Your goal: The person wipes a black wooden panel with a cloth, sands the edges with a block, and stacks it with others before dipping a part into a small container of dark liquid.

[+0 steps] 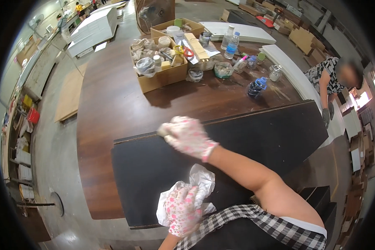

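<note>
A long black panel (237,137) lies across the near side of the brown table, with a raw brown edge showing along its far side. My left hand (183,210), in a white glove with pink flowers, grips a crumpled white cloth (203,179) against the panel's near left part. Gloved the same way, my right hand (187,135) is closed at the panel's far edge, left of its middle. Its fingertips look pale and soiled, and what they pinch, if anything, is hidden and slightly blurred.
On the brown table (102,166) stand an open cardboard box (160,83) of jars and tools, clear bottles (232,46) and a blue-capped bottle of dark liquid (257,87). At the right, a person (327,79) with dark gloves leans over white panels (287,68).
</note>
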Available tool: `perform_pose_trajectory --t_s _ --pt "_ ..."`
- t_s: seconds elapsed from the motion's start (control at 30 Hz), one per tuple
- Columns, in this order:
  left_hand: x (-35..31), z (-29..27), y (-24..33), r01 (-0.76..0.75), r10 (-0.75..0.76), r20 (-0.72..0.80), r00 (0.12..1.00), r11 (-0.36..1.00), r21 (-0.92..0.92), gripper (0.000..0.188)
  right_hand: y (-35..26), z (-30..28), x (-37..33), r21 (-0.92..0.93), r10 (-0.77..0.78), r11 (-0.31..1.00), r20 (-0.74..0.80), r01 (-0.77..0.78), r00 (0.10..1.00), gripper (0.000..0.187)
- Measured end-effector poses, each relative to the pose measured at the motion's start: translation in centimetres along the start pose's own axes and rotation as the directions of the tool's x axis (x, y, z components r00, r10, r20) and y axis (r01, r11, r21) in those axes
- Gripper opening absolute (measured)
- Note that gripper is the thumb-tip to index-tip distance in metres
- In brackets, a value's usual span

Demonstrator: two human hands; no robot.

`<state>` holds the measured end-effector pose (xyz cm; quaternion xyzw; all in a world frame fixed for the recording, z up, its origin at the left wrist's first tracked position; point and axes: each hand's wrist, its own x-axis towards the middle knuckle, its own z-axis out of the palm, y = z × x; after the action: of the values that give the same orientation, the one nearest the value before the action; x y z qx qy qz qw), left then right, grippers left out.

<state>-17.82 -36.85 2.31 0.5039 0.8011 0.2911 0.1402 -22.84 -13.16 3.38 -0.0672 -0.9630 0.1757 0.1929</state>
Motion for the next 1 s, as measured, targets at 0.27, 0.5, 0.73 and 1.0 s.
perform_pose_trajectory --t_s 0.27,0.5,0.73,1.0 --pt "-0.6 0.2 -0.1 0.016 -0.017 -0.078 0.997 1.0 -0.009 0.06 6.4 -6.7 -6.2 -0.225 0.227 0.943 -0.101 -0.244 0.969 0.018" --pt "-0.2 0.9 0.1 -0.03 0.043 -0.17 0.985 0.996 0.078 0.054 6.4 -5.8 -6.3 -0.181 0.177 0.966 -0.058 -0.185 0.982 0.019" --pt "1.9 1.3 2.0 -0.054 0.055 -0.033 0.998 0.998 0.044 0.055 11.3 -9.9 -9.6 -0.274 0.243 0.921 -0.151 -0.277 0.958 0.019" --pt "3.1 2.7 5.0 0.035 -0.016 -0.16 0.987 0.993 0.116 0.035 19.6 -16.7 -15.8 -0.356 0.438 0.804 -0.189 -0.477 0.879 0.018"
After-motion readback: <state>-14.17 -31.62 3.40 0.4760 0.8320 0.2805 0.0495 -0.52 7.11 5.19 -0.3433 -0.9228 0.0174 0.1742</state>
